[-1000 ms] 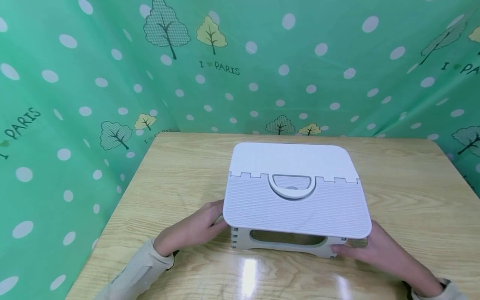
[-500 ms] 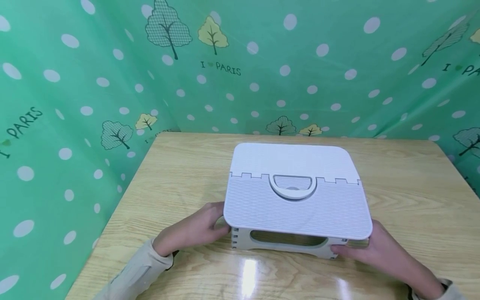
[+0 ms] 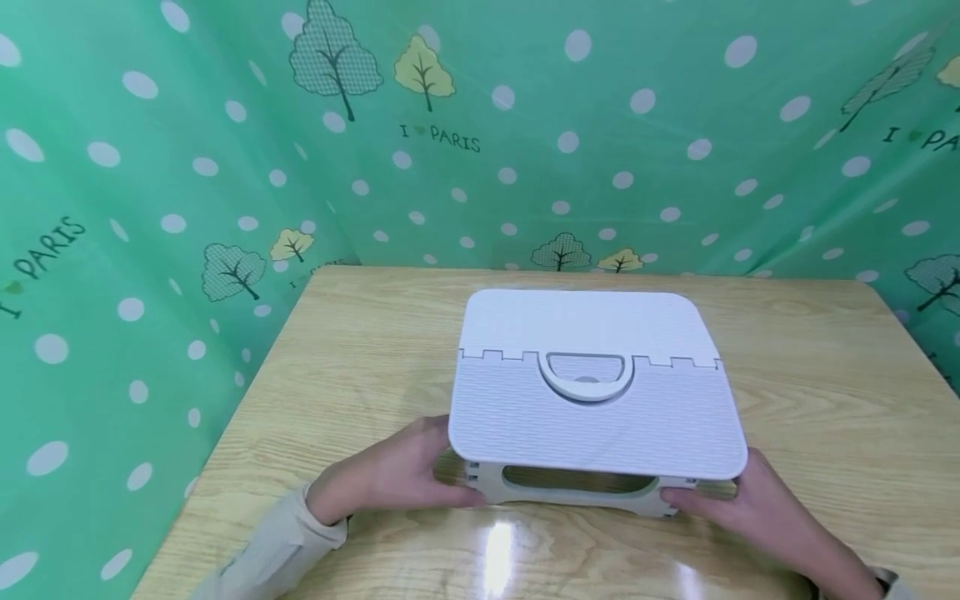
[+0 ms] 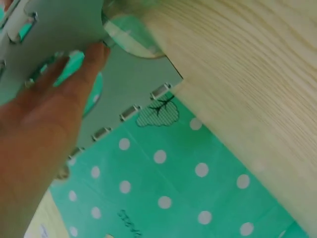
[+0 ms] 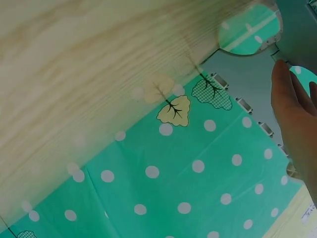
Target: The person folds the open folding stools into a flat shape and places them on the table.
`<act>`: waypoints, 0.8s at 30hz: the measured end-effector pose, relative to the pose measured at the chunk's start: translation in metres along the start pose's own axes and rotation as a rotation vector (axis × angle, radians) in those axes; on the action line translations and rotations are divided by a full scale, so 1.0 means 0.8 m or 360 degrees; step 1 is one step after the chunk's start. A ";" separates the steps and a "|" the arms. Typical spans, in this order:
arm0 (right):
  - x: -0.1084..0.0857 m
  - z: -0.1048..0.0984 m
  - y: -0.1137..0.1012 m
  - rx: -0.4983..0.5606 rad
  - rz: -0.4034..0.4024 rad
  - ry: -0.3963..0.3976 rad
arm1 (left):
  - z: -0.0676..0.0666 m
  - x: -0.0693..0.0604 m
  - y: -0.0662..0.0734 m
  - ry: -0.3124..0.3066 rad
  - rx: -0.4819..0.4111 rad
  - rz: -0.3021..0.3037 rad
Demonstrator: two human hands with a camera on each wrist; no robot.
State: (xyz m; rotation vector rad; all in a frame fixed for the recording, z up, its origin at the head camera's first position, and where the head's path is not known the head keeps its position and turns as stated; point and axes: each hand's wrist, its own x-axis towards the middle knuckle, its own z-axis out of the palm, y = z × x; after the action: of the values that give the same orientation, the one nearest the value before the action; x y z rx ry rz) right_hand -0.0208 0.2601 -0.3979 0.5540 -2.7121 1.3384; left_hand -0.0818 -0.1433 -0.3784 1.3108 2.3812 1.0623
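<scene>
Left hand (image 3: 405,471) swung its thumb (image 3: 457,497) onto the stool (image 3: 600,429); it and right hand (image 3: 757,504) grip legs (image 3: 577,497), part-open, short of the far edge of the table (image 3: 360,342); load sides evenly.

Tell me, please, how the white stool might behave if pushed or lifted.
The white stool is probably stiff, its top panels lying flat. It may slide fairly easily, as the table looks glossy. Lifted by its handle, it might fold along the seam.

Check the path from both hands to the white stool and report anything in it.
Nothing visible blocks it: the left hand and right hand are at opposite sides of the white stool, thumbs at its front frame.
</scene>
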 end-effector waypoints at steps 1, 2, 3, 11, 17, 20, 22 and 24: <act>0.000 0.001 0.000 0.0011 -0.0011 0.0004 | 0.003 0.001 0.001 0.0027 0.0007 -0.0006; 0.000 0.001 0.000 0.0027 -0.0020 0.0007 | 0.005 0.002 0.002 0.0049 0.0010 -0.0019; 0.000 0.001 0.000 0.0048 -0.0034 0.0006 | 0.007 0.002 0.003 0.0075 0.0027 -0.0039; 0.000 0.002 0.000 0.0179 -0.0081 -0.0015 | 0.009 0.002 0.012 0.0141 0.0046 -0.0150; 0.002 0.004 -0.002 0.0170 -0.0073 0.0004 | 0.007 0.001 0.010 0.0120 0.0033 -0.0070; 0.002 0.005 -0.001 0.0176 -0.0095 0.0014 | 0.006 0.002 0.008 0.0087 0.0032 -0.0020; 0.001 0.006 0.000 0.0171 -0.0117 0.0013 | 0.006 0.003 0.007 0.0061 0.0024 0.0006; 0.000 0.007 0.000 0.0166 -0.0125 0.0010 | 0.006 0.003 0.006 0.0033 0.0012 0.0018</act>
State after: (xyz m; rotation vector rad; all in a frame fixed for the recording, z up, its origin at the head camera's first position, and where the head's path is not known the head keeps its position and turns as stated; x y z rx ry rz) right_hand -0.0205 0.2560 -0.4015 0.6559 -2.5979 1.4654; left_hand -0.0776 -0.1374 -0.3781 1.3235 2.3980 1.0761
